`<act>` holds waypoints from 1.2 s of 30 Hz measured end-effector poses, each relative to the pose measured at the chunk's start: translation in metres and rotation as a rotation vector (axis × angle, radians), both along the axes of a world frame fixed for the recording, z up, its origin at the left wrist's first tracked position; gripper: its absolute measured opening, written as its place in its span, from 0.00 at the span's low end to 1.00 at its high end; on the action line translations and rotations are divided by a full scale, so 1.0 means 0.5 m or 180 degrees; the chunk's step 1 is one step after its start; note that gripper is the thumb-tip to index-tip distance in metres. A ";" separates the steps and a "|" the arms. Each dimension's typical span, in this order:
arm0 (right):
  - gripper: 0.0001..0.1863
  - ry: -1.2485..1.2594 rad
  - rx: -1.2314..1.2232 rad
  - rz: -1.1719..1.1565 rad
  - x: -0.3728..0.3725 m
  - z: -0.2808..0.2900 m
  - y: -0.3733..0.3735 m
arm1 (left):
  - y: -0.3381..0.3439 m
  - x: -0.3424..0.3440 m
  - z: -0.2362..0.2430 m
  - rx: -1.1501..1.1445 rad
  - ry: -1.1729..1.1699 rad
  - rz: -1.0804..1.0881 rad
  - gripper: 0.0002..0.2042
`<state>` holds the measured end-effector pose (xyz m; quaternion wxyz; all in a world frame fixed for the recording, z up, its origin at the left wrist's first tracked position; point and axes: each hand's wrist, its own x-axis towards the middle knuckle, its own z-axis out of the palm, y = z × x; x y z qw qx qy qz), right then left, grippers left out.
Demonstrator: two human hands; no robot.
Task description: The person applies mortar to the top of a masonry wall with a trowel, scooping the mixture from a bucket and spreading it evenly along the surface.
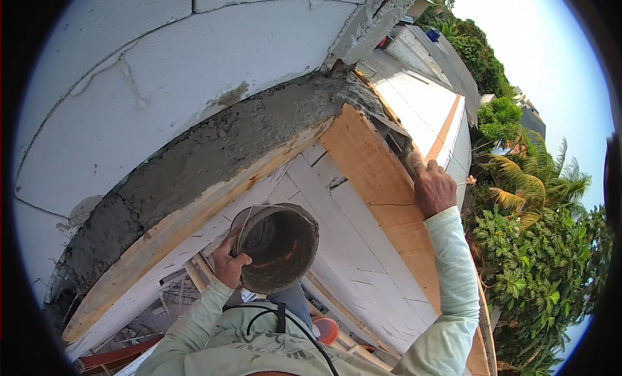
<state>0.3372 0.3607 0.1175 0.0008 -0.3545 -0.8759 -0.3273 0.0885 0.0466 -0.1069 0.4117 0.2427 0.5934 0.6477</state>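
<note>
A dark, mortar-stained bucket (pixel 275 246) hangs tilted in front of me, its inside mostly bare with grey residue. The fingers of my left hand (pixel 230 262) are closed on its rim and wire handle. Farther right, my right hand (pixel 434 187) is curled at the top edge of an upright wooden board (pixel 372 162). Just beyond its fingertips lies a flat grey blade-like piece (pixel 396 131), in the channel behind the board. What the palm holds is hidden. Wet grey mortar (pixel 188 159) fills the channel between the white block wall and a second board (pixel 194 223).
White block wall (pixel 214 58) rises on the left, ending at a rough concrete column (pixel 366 26). Below me are timber pieces and an orange-red bucket (pixel 326 329). Roofs (pixel 421 58) and trees (pixel 531 240) lie beyond the right-hand board, past a drop.
</note>
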 end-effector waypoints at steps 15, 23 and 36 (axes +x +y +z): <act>0.31 0.0154 -0.0483 -0.0453 0.039 0.072 -0.093 | -0.027 -0.021 -0.016 -0.0051 0.0060 0.0031 0.36; 0.29 0.0430 -0.0418 0.0041 -0.063 0.139 -0.071 | -0.032 -0.004 0.002 -0.0128 0.0254 -0.0131 0.37; 0.29 0.0461 -0.0777 0.0097 -0.121 0.109 0.013 | -0.057 0.002 -0.003 -0.0148 0.0119 0.0093 0.36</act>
